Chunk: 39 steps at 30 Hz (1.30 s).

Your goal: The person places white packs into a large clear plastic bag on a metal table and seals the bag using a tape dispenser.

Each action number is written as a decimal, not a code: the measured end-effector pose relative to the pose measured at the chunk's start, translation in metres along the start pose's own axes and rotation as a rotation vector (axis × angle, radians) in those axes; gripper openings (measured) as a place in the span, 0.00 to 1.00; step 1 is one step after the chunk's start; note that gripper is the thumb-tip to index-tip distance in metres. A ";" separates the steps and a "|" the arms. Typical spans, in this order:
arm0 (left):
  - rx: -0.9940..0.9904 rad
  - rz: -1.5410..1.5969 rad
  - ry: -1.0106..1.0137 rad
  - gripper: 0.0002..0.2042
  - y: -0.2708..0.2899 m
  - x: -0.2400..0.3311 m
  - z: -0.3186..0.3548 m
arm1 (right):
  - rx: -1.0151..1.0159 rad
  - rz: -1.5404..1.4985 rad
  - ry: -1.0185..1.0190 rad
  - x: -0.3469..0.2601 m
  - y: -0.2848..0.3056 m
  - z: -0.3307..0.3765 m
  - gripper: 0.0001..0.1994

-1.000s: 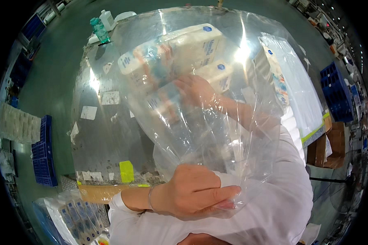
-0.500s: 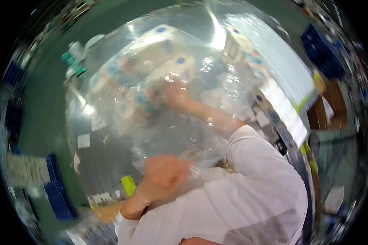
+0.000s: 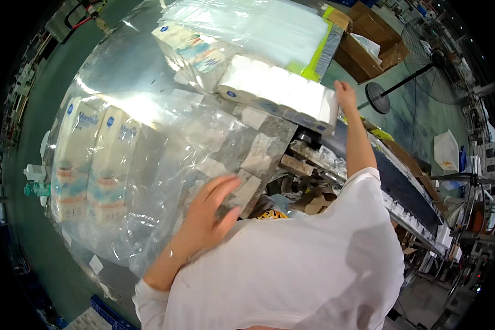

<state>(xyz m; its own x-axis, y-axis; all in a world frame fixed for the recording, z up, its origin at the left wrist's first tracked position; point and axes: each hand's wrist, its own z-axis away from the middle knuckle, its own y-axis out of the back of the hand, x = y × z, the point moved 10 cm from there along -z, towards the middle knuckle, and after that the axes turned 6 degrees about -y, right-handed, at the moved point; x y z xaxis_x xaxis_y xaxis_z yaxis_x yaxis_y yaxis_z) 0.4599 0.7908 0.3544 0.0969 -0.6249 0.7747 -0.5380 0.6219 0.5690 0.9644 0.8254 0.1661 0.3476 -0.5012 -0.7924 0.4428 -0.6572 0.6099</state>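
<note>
My left hand [image 3: 212, 209] is open, its fingers spread above the near edge of the metal table beside a large clear plastic bag [image 3: 170, 148]. Inside the bag, at the left, two long wrapped paper packs [image 3: 113, 170] lie side by side. My right hand [image 3: 345, 96] reaches out to the right end of a row of white paper rolls [image 3: 283, 91] in clear wrap, its fingers apart at that end. Whether it touches the wrap is hard to make out. Another printed paper pack [image 3: 195, 52] lies beyond the row's left end.
A stack of clear plastic sheets [image 3: 253, 27] with yellow-green tape lies at the back. Scraps fill a gap below the table's right edge, beside a conveyor [image 3: 390, 170]. A cardboard box [image 3: 368, 44] and a standing fan [image 3: 407, 82] are at the far right.
My view has swung right. My right hand has left the packs in the bag and moved to the end of the roll row. My left hand, blurred before, now shows spread fingers.
</note>
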 end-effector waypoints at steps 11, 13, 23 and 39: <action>0.291 1.227 1.100 0.27 -0.199 -0.214 -0.055 | -0.971 -0.256 -0.019 -0.007 -0.171 0.103 0.21; 0.405 1.267 1.032 0.26 -0.190 -0.213 -0.054 | -0.979 -0.481 -0.209 -0.030 -0.176 0.131 0.27; 0.143 -0.664 0.442 0.35 -0.011 -0.043 0.024 | -1.123 -0.504 -0.291 -0.088 -0.030 0.224 0.41; 1.006 -0.595 0.667 0.14 0.168 -0.024 0.252 | -1.855 -0.427 -0.501 -0.171 -0.142 0.456 0.33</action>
<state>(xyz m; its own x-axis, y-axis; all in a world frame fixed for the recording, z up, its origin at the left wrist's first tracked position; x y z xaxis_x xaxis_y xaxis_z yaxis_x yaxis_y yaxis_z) 0.1561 0.7911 0.3621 0.7601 -0.1503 0.6322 -0.6208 -0.4554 0.6381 0.4656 0.7480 0.2126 -0.0762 -0.8023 -0.5920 0.7084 0.3743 -0.5984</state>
